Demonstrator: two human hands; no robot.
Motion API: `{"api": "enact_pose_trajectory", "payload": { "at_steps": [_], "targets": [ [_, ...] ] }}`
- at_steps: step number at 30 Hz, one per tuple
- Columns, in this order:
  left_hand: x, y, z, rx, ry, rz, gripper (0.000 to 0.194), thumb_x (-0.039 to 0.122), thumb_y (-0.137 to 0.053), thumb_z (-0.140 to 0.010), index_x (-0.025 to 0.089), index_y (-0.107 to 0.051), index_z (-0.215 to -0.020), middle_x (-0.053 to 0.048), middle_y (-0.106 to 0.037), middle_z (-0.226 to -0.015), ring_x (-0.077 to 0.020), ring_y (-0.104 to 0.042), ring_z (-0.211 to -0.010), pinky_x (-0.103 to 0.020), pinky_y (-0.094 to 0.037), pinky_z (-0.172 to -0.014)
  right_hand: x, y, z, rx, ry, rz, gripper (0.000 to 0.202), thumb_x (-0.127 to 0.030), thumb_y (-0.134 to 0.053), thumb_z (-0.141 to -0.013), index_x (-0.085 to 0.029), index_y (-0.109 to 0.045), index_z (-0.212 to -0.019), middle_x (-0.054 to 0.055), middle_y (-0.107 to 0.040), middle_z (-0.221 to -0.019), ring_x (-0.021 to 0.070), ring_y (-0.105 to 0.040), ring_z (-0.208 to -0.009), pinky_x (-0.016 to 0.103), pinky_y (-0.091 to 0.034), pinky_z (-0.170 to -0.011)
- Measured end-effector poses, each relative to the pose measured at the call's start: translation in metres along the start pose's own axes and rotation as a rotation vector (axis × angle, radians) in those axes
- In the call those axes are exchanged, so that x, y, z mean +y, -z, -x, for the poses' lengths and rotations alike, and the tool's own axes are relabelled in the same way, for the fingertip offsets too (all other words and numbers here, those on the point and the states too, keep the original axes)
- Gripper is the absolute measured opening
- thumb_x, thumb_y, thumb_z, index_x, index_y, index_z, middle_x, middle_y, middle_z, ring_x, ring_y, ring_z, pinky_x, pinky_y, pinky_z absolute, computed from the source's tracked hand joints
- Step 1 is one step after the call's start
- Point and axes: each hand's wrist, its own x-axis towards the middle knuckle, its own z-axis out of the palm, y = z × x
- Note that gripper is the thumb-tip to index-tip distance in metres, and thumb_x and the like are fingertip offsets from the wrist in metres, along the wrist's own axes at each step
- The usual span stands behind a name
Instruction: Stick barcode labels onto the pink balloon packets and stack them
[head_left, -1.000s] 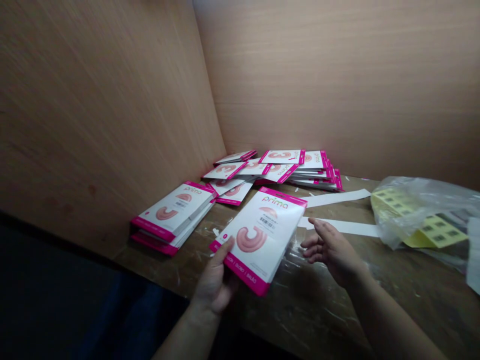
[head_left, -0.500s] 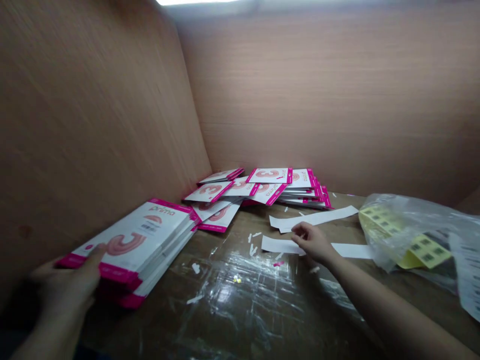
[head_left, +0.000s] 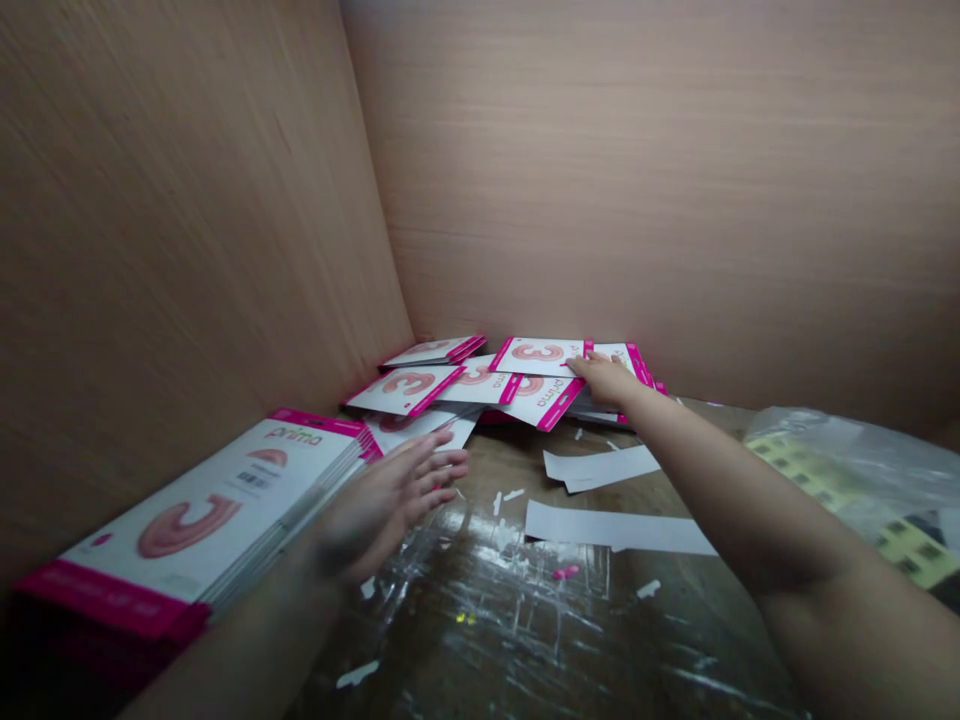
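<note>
My left hand (head_left: 401, 495) is open above the table, fingers spread and pointing right, beside a neat stack of white-and-pink packets (head_left: 217, 500) against the left wall. At the back, my right hand (head_left: 604, 380) touches the right edge of a packet (head_left: 536, 355) marked with a pink 3, on top of the pile. Its fingers are closed on that edge. More packets lie loosely overlapped around it, among them one at the left (head_left: 409, 388) and one in front (head_left: 541, 398).
Two white paper strips (head_left: 615, 527) lie right of centre. A clear plastic bag (head_left: 855, 450) with yellow label sheets (head_left: 919, 550) is at the right. Paper scraps dot the tape-covered table (head_left: 495, 640). Wooden panels (head_left: 645, 180) rise at the left and back.
My left hand has let go of the left stack and moved right, its fingers opening. My right hand has moved from above the paper strips to the packets at the back.
</note>
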Motion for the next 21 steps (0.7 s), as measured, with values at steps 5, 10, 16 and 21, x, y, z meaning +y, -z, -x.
{"api": "enact_pose_trajectory", "payload": {
  "at_steps": [5, 10, 16, 21],
  "targets": [
    [-0.014, -0.070, -0.094, -0.040, 0.218, 0.179, 0.045, 0.042, -0.052, -0.083, 0.007, -0.057, -0.110, -0.025, -0.062, -0.107, -0.0351, -0.054, -0.111, -0.048, -0.048, -0.086, 0.002, 0.015, 0.014, -0.003, 0.072, 0.054, 0.038, -0.007, -0.050, -0.076, -0.019, -0.064, -0.110, 0.013, -0.063, -0.110, 0.0299, -0.055, -0.103, 0.038, -0.039, -0.086],
    [-0.017, -0.097, -0.132, -0.086, 0.120, 0.388, 0.048, 0.054, -0.040, -0.085, 0.015, -0.063, -0.100, -0.014, -0.068, -0.096, -0.0282, -0.064, -0.093, -0.043, -0.054, -0.075, -0.013, 0.020, 0.040, 0.122, 0.059, -0.030, 0.032, -0.009, -0.044, -0.081, -0.018, -0.064, -0.104, 0.012, -0.064, -0.107, 0.0276, -0.050, -0.109, 0.036, -0.036, -0.090],
    [-0.018, -0.093, -0.151, 0.097, 0.081, 0.486, 0.034, 0.038, -0.040, -0.092, 0.014, -0.054, -0.112, -0.009, -0.063, -0.102, -0.0189, -0.063, -0.085, -0.037, -0.053, -0.073, -0.022, 0.006, 0.038, 0.313, -0.258, -0.307, 0.036, -0.011, -0.042, -0.082, -0.016, -0.053, -0.115, 0.013, -0.060, -0.112, 0.0264, -0.055, -0.101, 0.036, -0.043, -0.080],
    [-0.020, -0.087, -0.157, 0.155, 0.084, 0.508, 0.030, 0.030, -0.053, -0.087, 0.015, -0.053, -0.113, -0.008, -0.058, -0.107, -0.0173, -0.060, -0.087, -0.036, -0.053, -0.073, -0.001, 0.001, 0.017, 0.302, -0.567, -0.580, 0.025, -0.026, -0.042, -0.088, -0.014, -0.054, -0.105, 0.013, -0.066, -0.082, 0.0208, -0.063, -0.062, 0.031, -0.046, -0.055]
  ]
}}
